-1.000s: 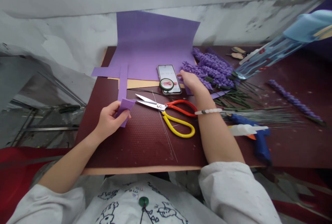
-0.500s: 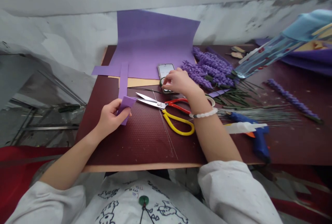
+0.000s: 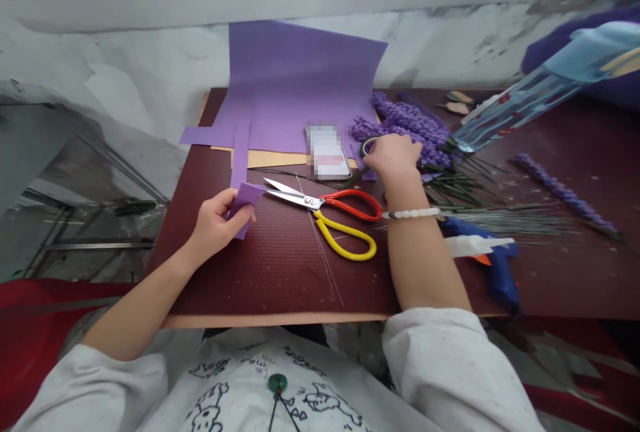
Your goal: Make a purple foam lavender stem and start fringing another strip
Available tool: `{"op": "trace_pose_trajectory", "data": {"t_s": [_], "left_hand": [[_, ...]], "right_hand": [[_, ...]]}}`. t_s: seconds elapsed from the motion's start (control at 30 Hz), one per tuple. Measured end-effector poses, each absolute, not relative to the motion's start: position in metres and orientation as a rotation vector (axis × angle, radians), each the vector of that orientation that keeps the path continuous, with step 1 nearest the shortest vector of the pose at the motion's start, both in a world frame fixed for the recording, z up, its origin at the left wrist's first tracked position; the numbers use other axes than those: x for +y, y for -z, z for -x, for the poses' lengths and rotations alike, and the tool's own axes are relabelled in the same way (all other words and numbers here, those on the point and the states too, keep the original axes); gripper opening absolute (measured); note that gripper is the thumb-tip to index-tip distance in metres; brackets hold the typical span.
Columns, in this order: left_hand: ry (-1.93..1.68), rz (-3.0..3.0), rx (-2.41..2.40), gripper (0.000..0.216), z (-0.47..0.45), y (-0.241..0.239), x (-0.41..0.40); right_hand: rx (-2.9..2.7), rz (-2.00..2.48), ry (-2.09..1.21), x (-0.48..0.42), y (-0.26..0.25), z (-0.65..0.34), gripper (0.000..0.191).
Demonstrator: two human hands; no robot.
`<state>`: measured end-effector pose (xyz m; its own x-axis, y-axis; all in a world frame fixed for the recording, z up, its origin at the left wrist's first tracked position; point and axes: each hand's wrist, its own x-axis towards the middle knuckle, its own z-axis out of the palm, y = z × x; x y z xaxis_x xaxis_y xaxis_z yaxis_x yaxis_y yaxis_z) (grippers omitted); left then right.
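On the maroon textured bench (image 3: 280, 265), we record a sheet of lilac paper (image 3: 295, 85) rising against the wall, with a tan card (image 3: 265, 159) under its near edge. A lavender bunch of purple chenille (image 3: 405, 119) lies beyond a phone (image 3: 327, 152), whose screen is blurred out. Red-and-yellow-handled scissors (image 3: 330, 202) lie open near the middle, clear of both hands, and a blue glue gun (image 3: 500, 275) lies to the right. The main change since the earlier frames: the roll of green tape (image 3: 369, 147), first seen resting on the phone, has moved to the phone's right, against the lavender bunch. The right hand (image 3: 395, 155) has come with it, fingers curled over and closed around the roll, which appears held, though the hand hides part of it. The left hand (image 3: 215, 229) has barely moved; its fingers stay closed in a pinch on the folded purple strip (image 3: 243, 202), near the scissor tips. Also, a dark purple cloth (image 3: 550, 52) at upper right now sits differently.
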<state>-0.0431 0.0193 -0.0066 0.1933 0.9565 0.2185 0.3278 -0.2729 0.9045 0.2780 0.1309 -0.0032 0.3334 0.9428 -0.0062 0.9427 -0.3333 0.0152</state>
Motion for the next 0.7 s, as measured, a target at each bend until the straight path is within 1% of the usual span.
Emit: {"op": "trace_pose_trajectory", "data": {"t_s": [0.17, 0.27, 0.37, 0.47, 0.53, 0.7], "left_hand": [[-1.09, -1.707, 1.211, 0.015, 0.044, 0.009, 0.02], [-1.078, -1.701, 1.216, 0.015, 0.043, 0.009, 0.021], [-1.043, -1.722, 1.22, 0.015, 0.041, 0.01, 0.021], [-1.025, -1.742, 1.223, 0.016, 0.04, 0.01, 0.021], [-1.028, -1.716, 1.235, 0.017, 0.04, 0.01, 0.022], [-1.055, -1.635, 1.26, 0.018, 0.039, 0.007, 0.023]], "right_hand": [[1.841, -2.585, 0.036, 0.124, -0.012, -0.271, 0.033], [2.089, -2.609, 0.03, 0.109, -0.03, -0.256, 0.038], [2.34, -2.478, 0.082, 0.086, -0.041, -0.24, 0.033], [2.338, -2.156, 0.404, 0.063, -0.037, -0.23, 0.021], [2.25, -2.014, 0.541, 0.05, -0.03, -0.229, 0.019], [2.356, -1.956, 0.519, 0.032, -0.01, -0.236, 0.031]]}}
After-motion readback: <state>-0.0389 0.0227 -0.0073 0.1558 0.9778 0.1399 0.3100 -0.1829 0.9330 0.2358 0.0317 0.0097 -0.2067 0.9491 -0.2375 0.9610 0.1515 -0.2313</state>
